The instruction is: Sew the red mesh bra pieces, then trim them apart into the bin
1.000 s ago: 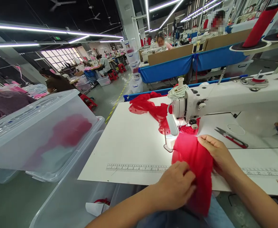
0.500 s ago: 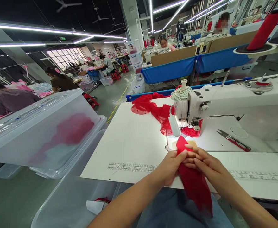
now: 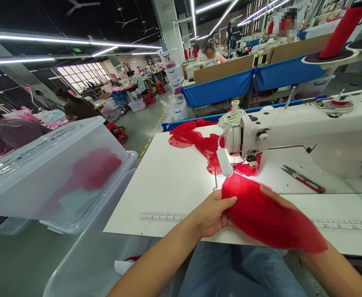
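A red fabric piece (image 3: 267, 218) is spread between my hands at the table's front edge, just before the sewing machine (image 3: 236, 138). My left hand (image 3: 212, 212) pinches its left edge, thumb on top. My right hand (image 3: 276, 198) holds the far side; the fabric drapes over it and the wrist, hiding most of its fingers. More red lace fabric (image 3: 245, 168) lies under the machine head, and sheer red fabric (image 3: 193, 138) is bunched behind it to the left. Thread snips (image 3: 304, 179) with a red handle rest on the machine bed to the right.
A printed ruler (image 3: 162, 217) runs along the front of the white table (image 3: 131, 198). Clear plastic bins (image 3: 60, 177) stand at the left. A red thread cone (image 3: 343, 31) is at the upper right. Co-workers sit at machines beyond.
The red fabric has gone from a narrow strip hanging down to a wide spread piece. My right hand has moved apart from the left, and the fabric now covers much of it.
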### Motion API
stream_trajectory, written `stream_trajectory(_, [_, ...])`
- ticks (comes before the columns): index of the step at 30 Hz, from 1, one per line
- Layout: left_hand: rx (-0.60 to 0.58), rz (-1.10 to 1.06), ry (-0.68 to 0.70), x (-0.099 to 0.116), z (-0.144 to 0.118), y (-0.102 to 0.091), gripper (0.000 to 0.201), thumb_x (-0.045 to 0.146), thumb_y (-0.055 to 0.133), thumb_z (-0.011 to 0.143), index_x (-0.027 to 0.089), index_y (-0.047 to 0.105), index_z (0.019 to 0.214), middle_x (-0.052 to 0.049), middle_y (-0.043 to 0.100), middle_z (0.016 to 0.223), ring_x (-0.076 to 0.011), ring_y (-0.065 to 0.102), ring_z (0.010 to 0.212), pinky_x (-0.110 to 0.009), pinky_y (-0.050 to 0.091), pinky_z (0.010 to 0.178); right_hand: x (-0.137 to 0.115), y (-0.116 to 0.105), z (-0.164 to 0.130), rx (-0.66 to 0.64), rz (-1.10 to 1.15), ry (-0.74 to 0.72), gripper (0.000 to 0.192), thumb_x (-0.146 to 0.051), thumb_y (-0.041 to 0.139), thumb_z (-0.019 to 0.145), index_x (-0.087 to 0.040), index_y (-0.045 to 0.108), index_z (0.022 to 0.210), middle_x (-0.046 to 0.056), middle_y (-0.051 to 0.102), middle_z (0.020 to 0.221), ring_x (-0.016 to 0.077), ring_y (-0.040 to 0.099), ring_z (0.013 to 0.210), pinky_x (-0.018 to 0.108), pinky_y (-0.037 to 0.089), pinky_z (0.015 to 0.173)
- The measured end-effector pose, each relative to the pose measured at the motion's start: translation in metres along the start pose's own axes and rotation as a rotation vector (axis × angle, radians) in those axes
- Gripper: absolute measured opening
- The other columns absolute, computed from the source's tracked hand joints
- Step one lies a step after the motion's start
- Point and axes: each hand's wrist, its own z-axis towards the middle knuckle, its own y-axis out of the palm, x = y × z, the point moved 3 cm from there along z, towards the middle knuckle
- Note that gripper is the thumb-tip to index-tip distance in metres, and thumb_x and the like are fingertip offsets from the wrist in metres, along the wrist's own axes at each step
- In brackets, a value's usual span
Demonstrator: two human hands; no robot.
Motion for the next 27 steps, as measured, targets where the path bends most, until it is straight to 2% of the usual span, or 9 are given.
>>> stream_trajectory(3, [0.032,0.349,-0.139,-0.009,-0.011,-0.018,0.035,0.03,0.055,0.092,0.014,0.049,0.122,-0.006,0.07,0.074,-0.018,0.069,0.063,-0.03,0.056,0.061,0.0,-0.019,-0.001,0.071,-0.24,0.034,0.038,-0.056,0.06,0.079,-0.023,0.066,0.096,0.006,0.077,0.086,0.0284,0.071,0.072,0.041,0.057,0.066])
stream_trajectory(5, [0.101,0.685,-0.145,-0.007,-0.017,-0.026,0.039,0.033,0.049,0.094,0.015,0.042,0.127,0.001,0.063,0.06,-0.0174,0.062,0.05,-0.031,0.053,0.056,-0.003,-0.025,-0.007,0.155,-0.485,0.01,0.037,-0.057,0.056,0.077,-0.024,0.063,0.091,0.004,0.074,0.078,0.0273,0.068,0.067,0.039,0.053,0.063])
stream_trajectory(7, [0.23,1.02,0.078,0.005,-0.017,-0.024,0.028,0.03,0.047,0.093,0.018,0.049,0.118,0.001,0.062,0.064,-0.0173,0.061,0.055,-0.032,0.052,0.061,-0.004,-0.023,-0.012,0.204,-0.637,-0.018,0.039,-0.058,0.05,0.077,-0.024,0.063,0.093,0.004,0.073,0.075,0.0277,0.067,0.065,0.038,0.05,0.061])
stream_trajectory(9, [0.297,1.171,0.366,0.017,-0.01,-0.011,0.015,0.028,0.047,0.091,0.019,0.058,0.096,-0.002,0.064,0.078,-0.0181,0.063,0.071,-0.032,0.051,0.071,-0.005,-0.015,-0.015,0.212,-0.685,-0.044,0.042,-0.057,0.047,0.078,-0.024,0.061,0.099,0.005,0.074,0.079,0.0287,0.068,0.069,0.037,0.05,0.061])
stream_trajectory(11, [0.241,1.098,0.424,0.017,0.007,0.0,0.018,0.034,0.051,0.089,0.019,0.058,0.081,-0.003,0.066,0.082,-0.0189,0.064,0.078,-0.031,0.05,0.073,-0.006,-0.004,-0.018,0.188,-0.728,-0.073,0.042,-0.056,0.042,0.08,-0.024,0.059,0.102,0.006,0.074,0.079,0.0294,0.069,0.069,0.037,0.049,0.06])
stream_trajectory(15, [0.175,0.704,0.217,0.002,0.04,0.001,0.034,0.045,0.067,0.078,0.02,0.048,0.066,0.003,0.058,0.059,-0.0165,0.063,0.059,-0.028,0.051,0.059,-0.005,0.012,-0.022,0.111,-0.812,-0.1,0.039,-0.053,0.033,0.086,-0.024,0.057,0.095,0.007,0.072,0.071,0.03,0.067,0.062,0.038,0.046,0.056])
stream_trajectory(18, [0.134,0.518,0.185,-0.007,0.048,-0.006,0.039,0.045,0.067,0.077,0.021,0.043,0.058,0.003,0.058,0.055,-0.0156,0.063,0.056,-0.028,0.053,0.059,-0.007,0.01,-0.024,0.076,-0.72,-0.108,0.04,-0.057,0.037,0.087,-0.026,0.059,0.098,0.004,0.073,0.072,0.0263,0.067,0.062,0.035,0.047,0.057])
stream_trajectory(22, [0.107,0.484,0.172,-0.012,0.047,-0.012,0.041,0.051,0.065,0.078,0.019,0.05,0.058,0.001,0.062,0.057,-0.0147,0.064,0.055,-0.028,0.053,0.059,-0.015,0.001,-0.019,0.122,-0.661,-0.096,0.05,-0.068,0.035,0.087,-0.026,0.06,0.093,0.001,0.067,0.06,0.0236,0.062,0.053,0.033,0.044,0.053])
stream_trajectory(27, [0.117,0.469,0.184,-0.015,0.046,-0.012,0.036,0.047,0.063,0.08,0.019,0.05,0.062,0.003,0.059,0.057,-0.0146,0.064,0.058,-0.028,0.054,0.064,-0.016,-0.004,-0.008,0.241,-0.773,-0.066,0.05,-0.068,0.042,0.078,-0.025,0.057,0.099,0.004,0.068,0.067,0.0285,0.065,0.062,0.037,0.045,0.057])
